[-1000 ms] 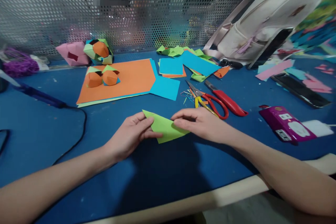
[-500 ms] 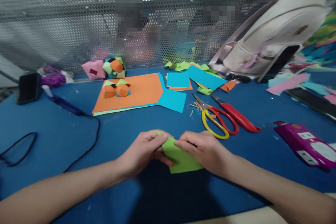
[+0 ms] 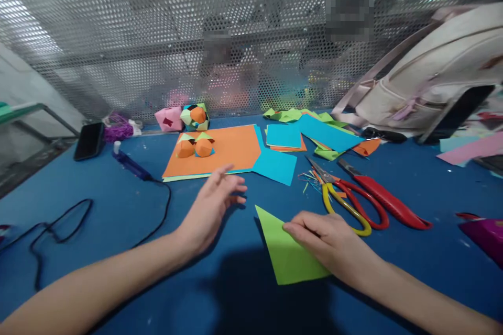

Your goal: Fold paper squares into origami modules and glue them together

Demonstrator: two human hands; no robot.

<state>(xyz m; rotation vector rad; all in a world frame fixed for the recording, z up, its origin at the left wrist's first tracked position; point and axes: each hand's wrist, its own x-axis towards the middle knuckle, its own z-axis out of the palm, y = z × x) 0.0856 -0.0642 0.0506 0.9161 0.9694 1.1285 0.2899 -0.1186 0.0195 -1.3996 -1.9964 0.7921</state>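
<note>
A green paper square (image 3: 288, 256) is pinched along its upper right edge by my right hand (image 3: 326, 238); part of it is hidden behind the fingers. My left hand (image 3: 210, 209) is empty, fingers apart, just left of the paper and in front of the stacked orange sheets (image 3: 239, 146). Two small orange paper pieces (image 3: 204, 147) with green tips sit on those sheets. Scissors (image 3: 332, 180) with yellow and red handles lie beyond my right hand, beside a red-handled cutter (image 3: 387, 201). Thin paper shreds lie by the scissor blades.
Blue and green papers (image 3: 285, 136) lie toward the back, near a perforated metal screen (image 3: 251, 52). Folded paper balls (image 3: 195, 116) stand at back left. A glue gun (image 3: 131, 162) trails its cord on the left. A pale backpack (image 3: 428, 73) leans at right.
My left hand has let go of the green paper and moved left, its fingers spreading. My right hand still holds the paper. The view has turned slightly left.
</note>
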